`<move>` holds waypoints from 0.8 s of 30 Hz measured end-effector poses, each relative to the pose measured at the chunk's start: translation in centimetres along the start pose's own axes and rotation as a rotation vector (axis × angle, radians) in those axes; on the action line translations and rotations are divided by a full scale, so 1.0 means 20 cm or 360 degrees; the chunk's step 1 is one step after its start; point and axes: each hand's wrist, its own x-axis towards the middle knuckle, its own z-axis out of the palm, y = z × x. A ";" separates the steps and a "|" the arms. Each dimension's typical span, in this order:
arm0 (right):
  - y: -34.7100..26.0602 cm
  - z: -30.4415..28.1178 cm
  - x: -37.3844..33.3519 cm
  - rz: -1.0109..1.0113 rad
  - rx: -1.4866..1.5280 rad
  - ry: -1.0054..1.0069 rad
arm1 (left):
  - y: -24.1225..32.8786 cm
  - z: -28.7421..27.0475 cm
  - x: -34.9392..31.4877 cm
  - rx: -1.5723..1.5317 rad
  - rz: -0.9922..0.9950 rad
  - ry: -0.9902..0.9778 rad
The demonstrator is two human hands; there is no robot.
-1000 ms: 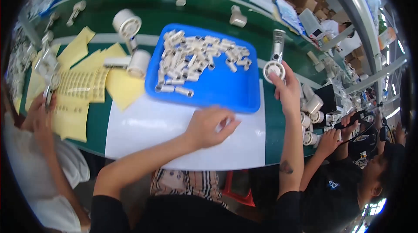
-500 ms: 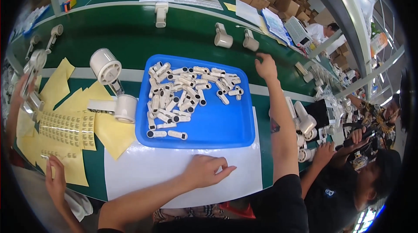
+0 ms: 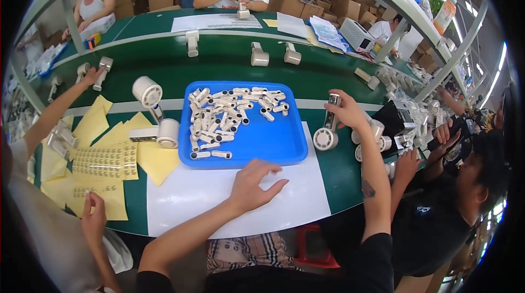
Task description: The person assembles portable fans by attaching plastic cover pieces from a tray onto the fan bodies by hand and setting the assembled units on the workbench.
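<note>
My left hand (image 3: 252, 184) is open, its thumb apart from the fingers, above the white sheet (image 3: 180, 205) at the near edge of a blue tray (image 3: 262, 151). Nothing is in it. Right of the tray, my right hand (image 3: 345, 109) is closed round the handle of a white hair-dryer-shaped device (image 3: 326, 138); its round slotted end points toward me. Inside the tray lies a heap of small white oblong parts (image 3: 221, 112) with black ends, mostly in the far and left portions. Left of the tray stands another such device (image 3: 167, 131), unfolded.
Yellow label sheets (image 3: 104, 161) lie at left, beside a co-worker's hand (image 3: 94, 211); that person's other hand (image 3: 93, 76) touches a device on the green belt. Three more devices (image 3: 260, 55) stand on the belt. More devices (image 3: 377, 137) and a co-worker are at right.
My right hand has come back from the belt and now holds a device. My left hand has opened its fingers. The left co-worker's arm has reached to the belt. The view has shifted.
</note>
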 end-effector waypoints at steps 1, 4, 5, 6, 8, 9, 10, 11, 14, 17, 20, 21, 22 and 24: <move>-0.05 0.01 -0.09 -0.0008 0.0019 0.0003 | 0.06 -0.02 0.02 0.0034 0.0111 0.0131; -0.21 0.18 -0.36 0.0090 0.1235 -0.0229 | 0.20 -0.06 0.05 0.0085 0.0161 0.0349; -0.22 0.25 -0.43 0.0161 0.1433 -0.0313 | 0.23 -0.06 0.06 0.0077 0.0122 0.0434; -0.23 0.33 -0.48 0.0176 0.1505 -0.0414 | 0.25 -0.07 0.08 0.0203 0.0130 0.0534; -0.24 0.39 -0.51 0.0248 0.1463 -0.0592 | 0.17 -0.13 0.09 0.0160 -0.0005 0.0440; -0.26 0.38 -0.48 0.0211 0.1209 -0.0631 | 0.15 -0.19 0.07 0.0126 -0.0154 0.0350; -0.24 0.39 -0.40 -0.0038 0.0716 -0.0471 | 0.15 -0.23 0.04 0.0133 -0.0120 0.0367; -0.21 0.44 -0.31 -0.0278 0.0224 -0.0307 | 0.15 -0.27 0.00 0.0149 -0.0107 0.0365; -0.23 0.63 -0.12 -0.0716 -0.0160 -0.0023 | 0.15 -0.34 -0.12 0.0418 -0.0071 0.0085; -0.15 0.86 0.05 -0.0800 -0.0569 0.0280 | 0.12 -0.29 -0.17 0.0351 -0.0229 -0.0062; -0.13 0.88 0.11 -0.0696 -0.0613 0.0334 | 0.09 -0.26 -0.19 0.0322 -0.0246 -0.0082; -0.16 0.87 0.07 -0.0706 -0.0605 0.0310 | 0.08 -0.27 -0.20 0.0308 -0.0242 -0.0059; -0.24 0.81 -0.04 -0.0868 -0.0248 0.0127 | 0.07 -0.29 -0.22 0.0361 -0.0203 -0.0023; -0.30 0.65 -0.27 -0.1018 0.0223 -0.0179 | 0.08 -0.31 -0.20 0.0391 -0.0170 -0.0068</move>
